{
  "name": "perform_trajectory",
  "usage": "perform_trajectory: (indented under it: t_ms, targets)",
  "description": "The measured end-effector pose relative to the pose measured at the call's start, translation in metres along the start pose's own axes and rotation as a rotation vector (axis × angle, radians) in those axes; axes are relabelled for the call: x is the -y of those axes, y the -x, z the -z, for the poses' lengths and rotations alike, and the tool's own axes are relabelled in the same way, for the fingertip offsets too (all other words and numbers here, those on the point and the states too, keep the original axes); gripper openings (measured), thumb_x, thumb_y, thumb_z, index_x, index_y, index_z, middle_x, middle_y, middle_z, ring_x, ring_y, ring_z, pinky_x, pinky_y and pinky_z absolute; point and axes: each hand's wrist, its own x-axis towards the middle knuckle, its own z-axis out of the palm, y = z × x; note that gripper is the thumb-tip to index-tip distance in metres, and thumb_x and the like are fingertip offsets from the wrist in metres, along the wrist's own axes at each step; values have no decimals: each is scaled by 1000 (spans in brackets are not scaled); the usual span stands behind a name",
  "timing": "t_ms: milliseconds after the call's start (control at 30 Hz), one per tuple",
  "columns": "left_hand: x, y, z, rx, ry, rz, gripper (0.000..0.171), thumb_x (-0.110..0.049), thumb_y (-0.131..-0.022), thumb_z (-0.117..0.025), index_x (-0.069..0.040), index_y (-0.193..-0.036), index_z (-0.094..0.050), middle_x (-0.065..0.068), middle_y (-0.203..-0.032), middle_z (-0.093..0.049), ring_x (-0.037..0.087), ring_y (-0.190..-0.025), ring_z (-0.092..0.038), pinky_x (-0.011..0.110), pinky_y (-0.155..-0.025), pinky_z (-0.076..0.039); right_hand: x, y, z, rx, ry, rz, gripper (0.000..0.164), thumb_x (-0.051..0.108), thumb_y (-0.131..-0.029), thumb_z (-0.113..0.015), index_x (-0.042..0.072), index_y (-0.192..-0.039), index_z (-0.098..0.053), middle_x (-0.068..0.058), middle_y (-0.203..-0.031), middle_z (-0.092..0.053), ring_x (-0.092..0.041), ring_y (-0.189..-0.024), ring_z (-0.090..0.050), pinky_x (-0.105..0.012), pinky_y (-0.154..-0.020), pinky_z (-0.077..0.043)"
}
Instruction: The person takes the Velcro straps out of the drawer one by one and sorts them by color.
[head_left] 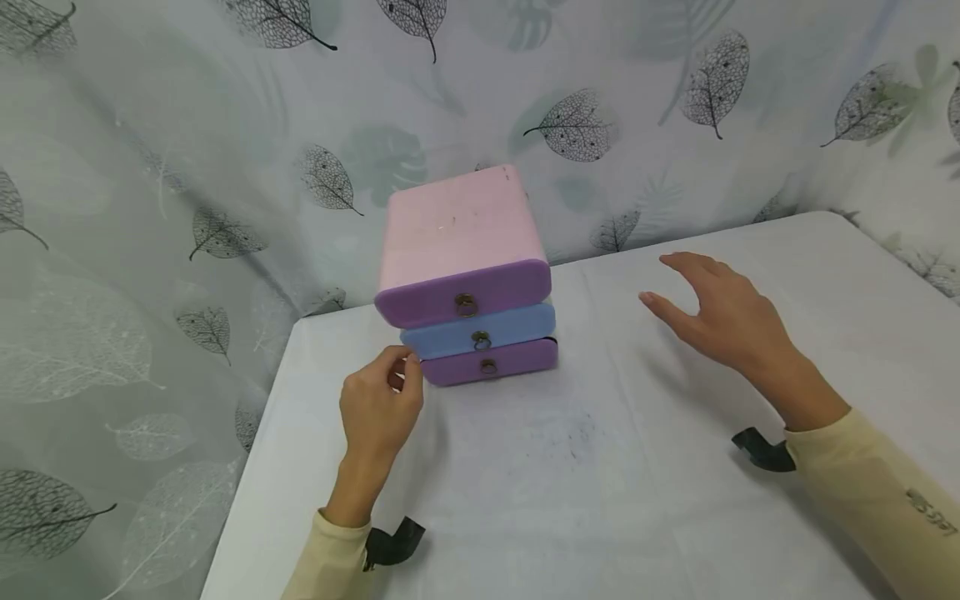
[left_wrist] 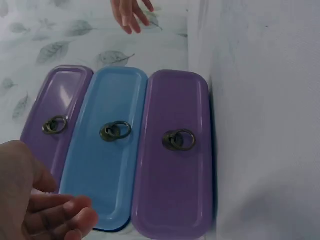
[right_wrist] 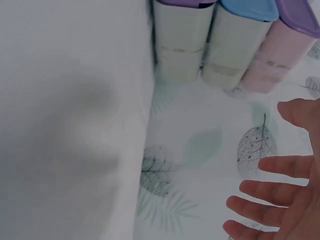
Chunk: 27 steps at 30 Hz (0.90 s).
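A small three-tier drawer unit (head_left: 461,218) with a pink top stands at the back of the white table. Its fronts are a purple top drawer (head_left: 420,305), a blue middle drawer (head_left: 521,322) and a purple bottom drawer (head_left: 525,358), each with a bronze ring pull, all pushed in. My left hand (head_left: 377,408), fingers loosely bent and holding nothing, is right at the left end of the blue and lower purple fronts. Off to the right of the unit, my right hand (head_left: 727,321) hovers over the table, thumb and fingers spread apart, with nothing in it.
Leaf-patterned sheeting (head_left: 465,108) hangs behind and to the left of the white-covered table (head_left: 645,517). Dark smudges (head_left: 581,435) mark the cover before the unit. Black strap-like pieces (head_left: 395,542) stick out at both sleeve cuffs.
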Motion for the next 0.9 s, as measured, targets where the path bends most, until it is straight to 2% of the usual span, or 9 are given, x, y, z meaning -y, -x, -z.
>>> perform_trajectory:
  t_ms: [167,300,400,500,600,667,800,900]
  targets:
    - [-12,-9,0,27,108,9,15,-10,-93,-65,-2,-96,-78,3,-74,-72,13,-56,-64,36,-51,-52,15,-2,3,-36,-42,35,66,49,-100,-65,6,-149,-52,-23,-152,-49,-47,-138,-44,-72,-98,-39]
    - [-26,-19,-5,113,260,60,19,-12,-96,-65,-1,-103,-79,4,-87,-75,16,-62,-69,35,-57,-56,26,-5,3,-56,-73,69,65,46,-100,-67,5,-148,-53,-22,-150,-51,-44,-138,-45,-69,-104,-38]
    - [-37,-25,-9,214,418,164,23,-16,-100,-63,-2,-111,-77,6,-93,-76,23,-69,-74,37,-63,-58,33,-4,4,-61,-95,97,63,41,-99,-69,4,-147,-55,-21,-149,-53,-43,-138,-46,-66,-106,-38]
    - [-43,-28,-13,291,621,292,26,-16,-102,-61,0,-117,-74,13,-97,-76,35,-78,-75,42,-73,-60,35,-3,3,-67,-107,115,60,38,-99,-70,3,-146,-56,-21,-147,-55,-43,-137,-48,-65,-106,-38]
    - [-46,-29,-17,315,800,381,28,-15,-104,-58,4,-120,-71,23,-101,-74,47,-84,-73,51,-82,-59,37,-3,3,-84,-117,128,59,35,-98,-71,2,-145,-57,-22,-146,-56,-44,-136,-49,-65,-106,-39]
    - [-47,-29,-18,316,890,418,28,-15,-105,-57,5,-120,-69,28,-103,-72,48,-84,-72,52,-81,-59,37,-3,3,-88,-118,131,59,35,-98,-71,2,-145,-57,-22,-146,-55,-44,-136,-49,-65,-106,-39]
    - [-50,-30,-22,333,1027,495,32,-20,-104,-60,8,-119,-67,31,-104,-70,38,-79,-75,43,-74,-60,37,-3,1,-90,-133,137,57,33,-98,-72,2,-144,-58,-22,-146,-56,-43,-136,-49,-64,-106,-39]
    - [-50,-32,-27,349,1080,531,36,-24,-103,-63,7,-121,-68,25,-100,-71,29,-74,-76,35,-70,-59,39,-2,-2,-97,-160,150,55,30,-98,-72,2,-142,-59,-20,-145,-57,-42,-135,-49,-63,-106,-39]
